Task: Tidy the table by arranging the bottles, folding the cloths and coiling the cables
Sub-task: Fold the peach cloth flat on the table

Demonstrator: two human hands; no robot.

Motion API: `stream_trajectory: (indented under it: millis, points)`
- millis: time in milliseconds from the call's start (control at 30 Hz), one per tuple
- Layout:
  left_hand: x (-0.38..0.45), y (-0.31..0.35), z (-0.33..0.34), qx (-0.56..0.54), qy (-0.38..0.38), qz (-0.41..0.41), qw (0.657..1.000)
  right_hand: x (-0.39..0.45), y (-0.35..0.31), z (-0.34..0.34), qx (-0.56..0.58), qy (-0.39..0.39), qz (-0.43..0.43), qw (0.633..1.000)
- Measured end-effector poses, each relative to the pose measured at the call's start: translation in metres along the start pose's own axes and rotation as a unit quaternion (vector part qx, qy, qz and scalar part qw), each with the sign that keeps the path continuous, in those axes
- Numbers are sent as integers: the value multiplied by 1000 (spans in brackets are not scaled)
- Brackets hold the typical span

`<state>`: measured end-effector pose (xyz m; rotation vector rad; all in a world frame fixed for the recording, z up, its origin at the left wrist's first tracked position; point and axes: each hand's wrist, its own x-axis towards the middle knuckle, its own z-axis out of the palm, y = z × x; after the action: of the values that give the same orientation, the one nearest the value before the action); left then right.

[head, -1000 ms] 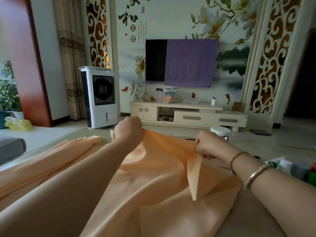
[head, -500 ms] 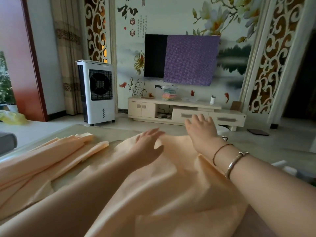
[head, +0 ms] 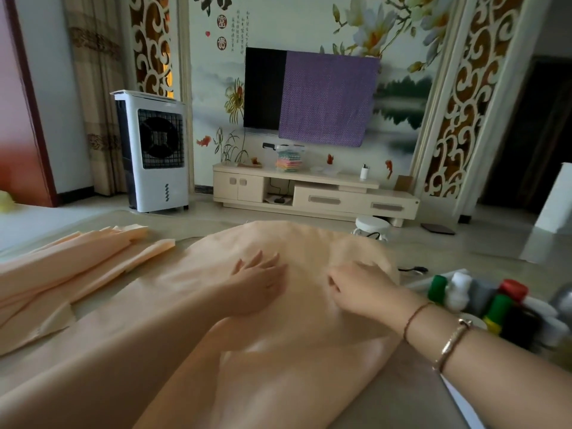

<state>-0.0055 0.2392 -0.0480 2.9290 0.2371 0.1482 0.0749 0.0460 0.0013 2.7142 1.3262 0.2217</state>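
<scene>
Peach cloth (head: 278, 351) lies lengthwise away from person; left hand (head: 257, 283) flat, spread on it; right hand (head: 356, 286) alongside, fingers curled, pinch unclear.

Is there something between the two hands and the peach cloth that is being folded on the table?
Nothing visible. The left hand lies flat on the peach cloth, and the right hand rests on it with curled fingers. The bottles stand apart, to the right.

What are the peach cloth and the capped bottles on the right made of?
Peach cloth: thin woven fabric, faint sheen; it drapes in soft creases under the left hand and right hand.
Bottles: probably plastic, with glossy green, white and red caps; too blurred to be sure.
</scene>
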Motion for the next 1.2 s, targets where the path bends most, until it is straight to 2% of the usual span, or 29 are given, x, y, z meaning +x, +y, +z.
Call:
stream_trajectory:
  millis: [100, 200, 300, 467, 533, 633, 733, 800, 867, 967, 1033, 1200]
  points:
    - [-23, -1, -6, -5, 5, -6, 1000, -14, -21, 4, 249, -19, -46, 967]
    - [-52, -8, -14, -10, 1, -20, 1000, -22, -49, 6, 346, -74, -105, 929]
    - [-88, -18, -17, -29, -3, -29, 999, -31, -77, 9, 357, -134, -115, 917]
    - [-141, -23, -28, -77, -23, -40, 996, -47, -107, 5, 253, -172, -114, 945]
    - [-160, -23, -33, -103, -28, -42, 993, -53, -115, 2, 240, -179, -129, 945]
    - [-179, -15, -43, -128, -41, -46, 990, -57, -115, -5, 253, -100, -141, 952]
    - [-189, -2, -53, -182, -63, -59, 979, -62, -96, -21, 267, 51, -59, 961]
    - [-196, 5, -58, -204, -77, -52, 975, -66, -77, -30, 305, 140, 10, 942]
    - [-199, 13, -61, -195, -89, -27, 976, -72, -56, -39, 329, 193, 59, 922]
    - [-198, 18, -63, -115, -91, -44, 988, -82, -35, -51, 356, 210, 67, 908]
    - [-198, 15, -67, -51, -57, -69, 995, -90, -28, -55, 383, 206, 52, 899]
    - [-209, 2, -89, -26, 22, -90, 995, -108, -17, -54, 371, 185, 48, 909]
